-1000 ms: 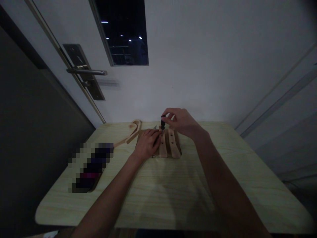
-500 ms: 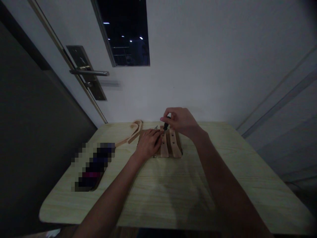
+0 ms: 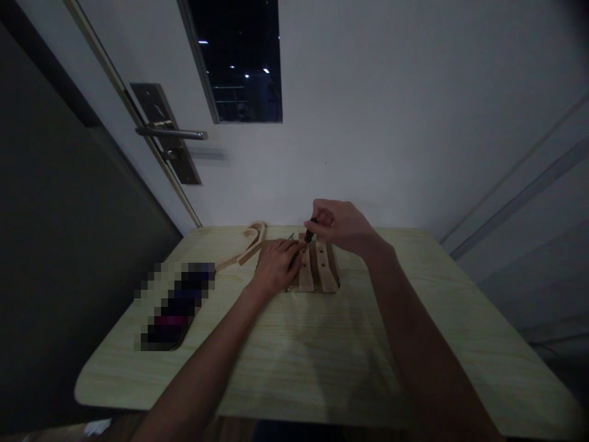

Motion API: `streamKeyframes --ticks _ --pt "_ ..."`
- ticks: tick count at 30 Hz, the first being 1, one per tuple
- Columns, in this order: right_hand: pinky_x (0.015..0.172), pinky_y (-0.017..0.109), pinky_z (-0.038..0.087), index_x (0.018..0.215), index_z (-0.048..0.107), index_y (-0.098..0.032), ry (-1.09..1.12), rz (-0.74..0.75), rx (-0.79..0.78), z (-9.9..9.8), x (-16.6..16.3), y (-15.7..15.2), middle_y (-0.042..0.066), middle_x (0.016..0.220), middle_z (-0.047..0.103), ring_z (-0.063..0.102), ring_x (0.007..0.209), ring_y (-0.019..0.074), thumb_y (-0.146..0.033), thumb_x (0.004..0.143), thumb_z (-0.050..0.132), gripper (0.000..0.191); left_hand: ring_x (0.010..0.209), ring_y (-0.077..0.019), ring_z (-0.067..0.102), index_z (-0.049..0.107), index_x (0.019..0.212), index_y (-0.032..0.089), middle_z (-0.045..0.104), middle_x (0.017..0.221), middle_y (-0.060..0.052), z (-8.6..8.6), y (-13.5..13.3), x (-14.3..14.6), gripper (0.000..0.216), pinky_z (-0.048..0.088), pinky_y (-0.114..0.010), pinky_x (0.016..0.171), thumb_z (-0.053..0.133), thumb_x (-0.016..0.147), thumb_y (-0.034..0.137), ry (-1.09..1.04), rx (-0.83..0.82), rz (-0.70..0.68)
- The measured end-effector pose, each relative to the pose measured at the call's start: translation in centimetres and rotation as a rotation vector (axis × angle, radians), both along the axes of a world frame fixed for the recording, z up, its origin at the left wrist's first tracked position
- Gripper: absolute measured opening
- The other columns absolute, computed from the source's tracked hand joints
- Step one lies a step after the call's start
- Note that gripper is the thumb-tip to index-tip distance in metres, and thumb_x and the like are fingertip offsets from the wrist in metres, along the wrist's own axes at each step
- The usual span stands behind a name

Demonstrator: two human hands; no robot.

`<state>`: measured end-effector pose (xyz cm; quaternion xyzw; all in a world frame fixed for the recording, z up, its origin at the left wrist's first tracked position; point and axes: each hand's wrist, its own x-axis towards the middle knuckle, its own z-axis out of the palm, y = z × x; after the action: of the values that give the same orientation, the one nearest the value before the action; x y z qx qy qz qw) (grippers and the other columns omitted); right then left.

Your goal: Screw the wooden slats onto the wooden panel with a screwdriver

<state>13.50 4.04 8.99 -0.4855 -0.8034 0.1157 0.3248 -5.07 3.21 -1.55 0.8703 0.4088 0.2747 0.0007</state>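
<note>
My right hand [image 3: 343,227] is closed round the black handle of a small screwdriver [image 3: 310,235], its thumb and fingers pinching the top. The screwdriver points down, slightly tilted, at the upper hole of a pale wooden strip [image 3: 306,279]. A second shaped wooden strip [image 3: 327,281] with two dark holes lies parallel on its right. Both strips rest on a brown board [image 3: 335,261]. My left hand [image 3: 276,265] lies flat over the board's left part, fingers stretched out, thumb against the left strip. What is under that palm is hidden.
A curved wooden hook piece [image 3: 260,236] lies left of the board on the light wood table [image 3: 294,362]. Nearer me at the left is a pixelated, phone-like dark object [image 3: 177,310]. Behind the table stands a white door [image 3: 368,123] with a metal handle [image 3: 175,133].
My right hand has shifted slightly and its grip on the screwdriver handle has turned a little. My left hand stays in place on the board. The camera view has moved slightly.
</note>
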Motion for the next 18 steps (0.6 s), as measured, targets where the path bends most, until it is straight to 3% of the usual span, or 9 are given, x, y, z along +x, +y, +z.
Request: streamKeyframes --ticks 3,6,9,13,18 --pt "0.056 0.024 0.028 0.066 0.05 -0.02 -0.044 -0.038 0.053 -0.3 -0.5 -0.1 -0.005 0.059 0.05 0.041 0.055 0.0091 -0.033 0.078 0.061 0.021 0.11 -0.0256 0.057 0.06 0.12 0.017 0.064 0.121 -0.011 0.1 0.0 0.0 0.032 0.046 -0.046 0.095 0.044 0.095 0.027 0.007 0.001 0.009" --pt "0.055 0.024 0.027 0.074 0.052 -0.02 -0.036 0.0 0.05 -0.6 -0.7 0.1 -0.006 0.059 0.049 0.039 0.054 0.0089 -0.033 0.079 0.061 0.016 0.111 -0.0258 0.057 0.06 0.119 0.016 0.064 0.12 -0.012 0.2 -0.1 0.0 0.032 0.046 -0.046 0.096 0.044 0.095 0.026 0.013 0.004 0.004" --pt "0.055 0.023 0.028 0.09 0.059 -0.021 -0.017 0.027 0.023 -0.7 -0.3 0.3 -0.006 0.059 0.052 0.043 0.053 0.0091 -0.031 0.083 0.058 0.012 0.112 -0.0253 0.057 0.06 0.12 0.016 0.064 0.121 -0.012 0.2 -0.1 0.0 0.032 0.046 -0.047 0.097 0.044 0.094 0.025 0.004 -0.004 -0.004" --pt "0.058 0.023 0.034 0.085 0.067 -0.02 -0.028 0.111 -0.034 -0.4 0.4 0.5 -0.002 0.065 0.061 0.053 0.059 0.0106 -0.038 0.086 0.056 0.021 0.111 -0.0251 0.058 0.06 0.121 0.018 0.064 0.12 -0.012 0.0 0.0 0.0 0.032 0.046 -0.048 0.097 0.043 0.095 0.026 -0.008 0.003 -0.009" --pt "0.063 0.023 0.04 0.101 0.069 -0.02 -0.02 0.169 -0.079 -0.2 1.1 0.5 0.0 0.071 0.068 0.059 0.063 0.0114 -0.028 0.086 0.055 0.022 0.112 -0.0257 0.057 0.06 0.12 0.017 0.064 0.121 -0.012 -0.2 0.1 0.0 0.032 0.046 -0.048 0.096 0.043 0.095 0.027 0.0 0.015 -0.001"
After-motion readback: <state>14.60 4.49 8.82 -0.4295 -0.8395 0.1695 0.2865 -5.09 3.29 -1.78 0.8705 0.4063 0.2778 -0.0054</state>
